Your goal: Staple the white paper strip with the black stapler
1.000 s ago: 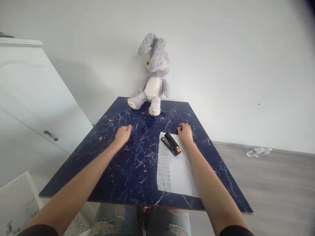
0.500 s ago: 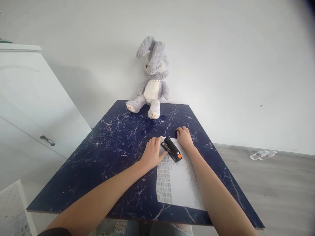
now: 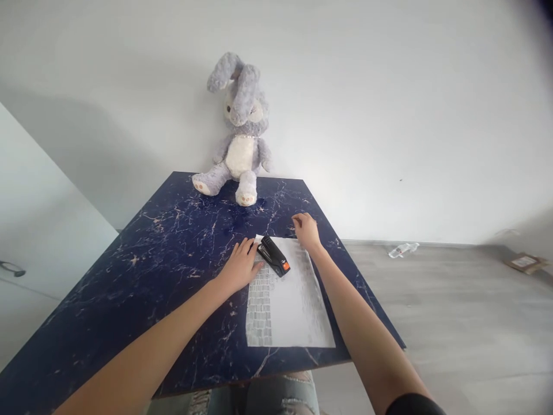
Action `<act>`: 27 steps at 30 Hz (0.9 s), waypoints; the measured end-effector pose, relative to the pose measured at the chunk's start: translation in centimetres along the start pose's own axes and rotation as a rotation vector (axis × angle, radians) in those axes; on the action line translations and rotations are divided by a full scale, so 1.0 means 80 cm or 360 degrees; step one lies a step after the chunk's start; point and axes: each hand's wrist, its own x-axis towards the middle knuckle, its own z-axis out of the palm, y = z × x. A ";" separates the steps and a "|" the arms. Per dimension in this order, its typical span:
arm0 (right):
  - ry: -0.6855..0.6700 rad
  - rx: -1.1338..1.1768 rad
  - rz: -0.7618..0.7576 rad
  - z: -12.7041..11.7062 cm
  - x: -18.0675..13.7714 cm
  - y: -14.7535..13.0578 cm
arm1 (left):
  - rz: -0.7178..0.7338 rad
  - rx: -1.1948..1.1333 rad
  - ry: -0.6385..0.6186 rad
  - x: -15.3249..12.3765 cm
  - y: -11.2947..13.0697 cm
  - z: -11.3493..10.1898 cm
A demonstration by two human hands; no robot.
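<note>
A sheet of paper [image 3: 287,314] lies on the dark blue marbled table [image 3: 173,276], with grey brick-like patterning down its left side and grey marks down its right. On its upper part rests a black stapler [image 3: 273,256] with an orange patch at its near end. My left hand [image 3: 241,266] lies flat at the sheet's upper left edge, fingers stretched, thumb close to the stapler. Over the sheet's upper right corner is my right hand [image 3: 307,230], its fingers pinched together. Whatever may be between those fingertips is too small to make out.
A grey plush rabbit [image 3: 242,132] sits at the table's far edge against the white wall [image 3: 367,104]. On the left stands a white cabinet [image 3: 43,202]. Clear plastic packaging [image 3: 404,249] and a brown cardboard piece [image 3: 527,263] lie on the floor at right.
The view has swung to the right, so everything appears further left. My right hand has lifted slightly, its fingertips now raised and pinched. My left hand stays by the stapler.
</note>
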 end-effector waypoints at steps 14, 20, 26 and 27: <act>0.0159 0.0490 -0.0153 0.013 -0.025 -0.011 | 0.0202 0.0031 -0.0299 -0.017 -0.085 -0.091; 0.0092 0.0461 -0.0211 0.017 -0.025 -0.010 | 0.0313 -0.0159 -0.0331 -0.016 -0.105 -0.101; 0.0036 0.0438 -0.0228 0.025 -0.025 -0.014 | 0.0270 -0.0120 -0.0298 -0.020 -0.106 -0.097; 0.0033 0.0429 -0.0244 0.026 -0.024 -0.013 | 0.0272 -0.0104 -0.0308 -0.021 -0.107 -0.096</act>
